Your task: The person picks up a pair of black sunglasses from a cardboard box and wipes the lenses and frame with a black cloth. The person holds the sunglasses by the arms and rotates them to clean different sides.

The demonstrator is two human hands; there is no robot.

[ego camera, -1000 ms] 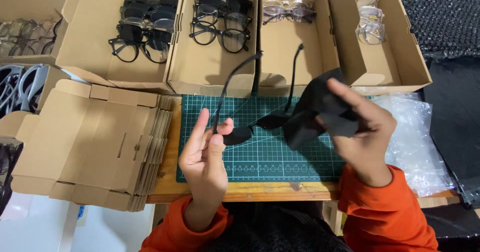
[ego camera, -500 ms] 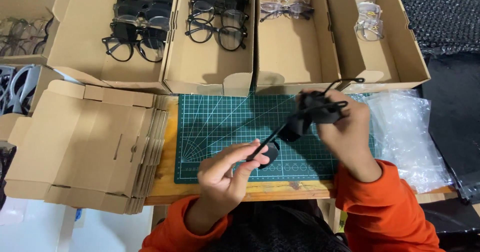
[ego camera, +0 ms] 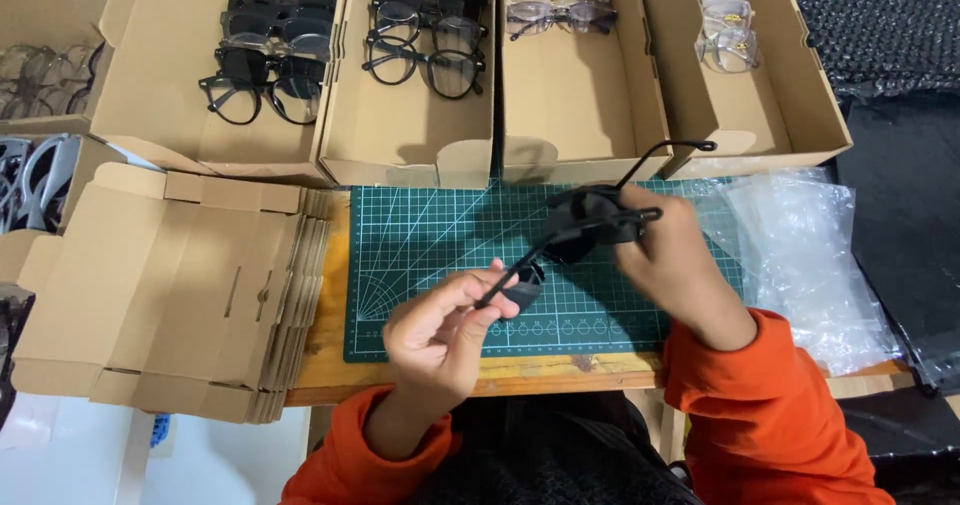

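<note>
A pair of black glasses (ego camera: 585,227) hangs above the green cutting mat (ego camera: 430,235). My right hand (ego camera: 670,265) grips the frame front and a dark cloth, with one temple arm sticking up to the right. My left hand (ego camera: 445,330) pinches the end of the other temple arm, which reaches down to the left. Both sleeves are orange.
Open cardboard boxes at the back hold black glasses (ego camera: 265,85), more black glasses (ego camera: 425,40), clear-framed glasses (ego camera: 560,10) and clear glasses (ego camera: 725,35). A stack of flat cardboard boxes (ego camera: 170,285) lies left. Clear plastic bags (ego camera: 810,255) and black bubble wrap (ego camera: 880,25) lie right.
The dark cloth that covered the glasses a second ago is bunched in my right hand. My left hand dropped from upright beside the frame to pinching one temple arm; the glasses drifted right.
</note>
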